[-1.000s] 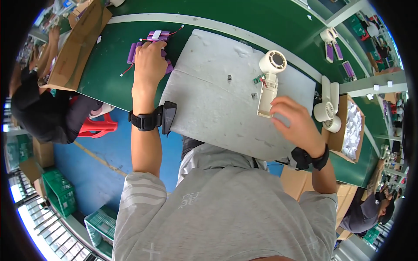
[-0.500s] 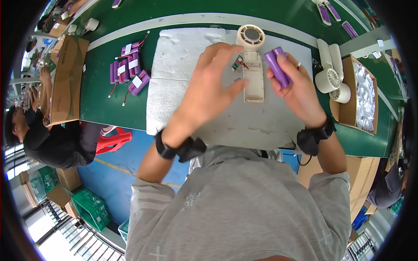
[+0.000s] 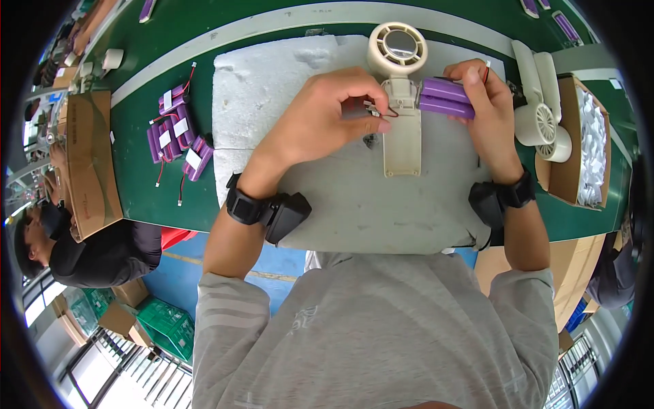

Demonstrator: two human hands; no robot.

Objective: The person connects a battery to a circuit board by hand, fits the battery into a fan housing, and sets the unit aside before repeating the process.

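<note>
On the foam pad (image 3: pixel 361 215) a cream fan (image 3: pixel 400 88) lies, handle (image 3: pixel 402 146) toward the person. Just past that, I see the left hand (image 3: pixel 334 112) half curled, thumb and forefinger pinching thin wires (image 3: pixel 393 114); the right hand (image 3: pixel 489 102) grasps a purple battery pack (image 3: pixel 444 99) beside the handle's upper right. Beyond sits the fan's round head (image 3: pixel 398 48).

An assembly workshop, with workers along the benches.
A long green bench (image 3: pixel 158 206) runs past me; cream fan bodies (image 3: pixel 400 88) and purple battery packs (image 3: pixel 182 129) lie out on it, beside an open carton (image 3: pixel 563 177) of small white pieces; a seated worker in black (image 3: pixel 102 253) is farther along; green crates (image 3: pixel 167 327) stand on a blue floor (image 3: pixel 174 281) marked with a yellow line (image 3: pixel 180 257).
</note>
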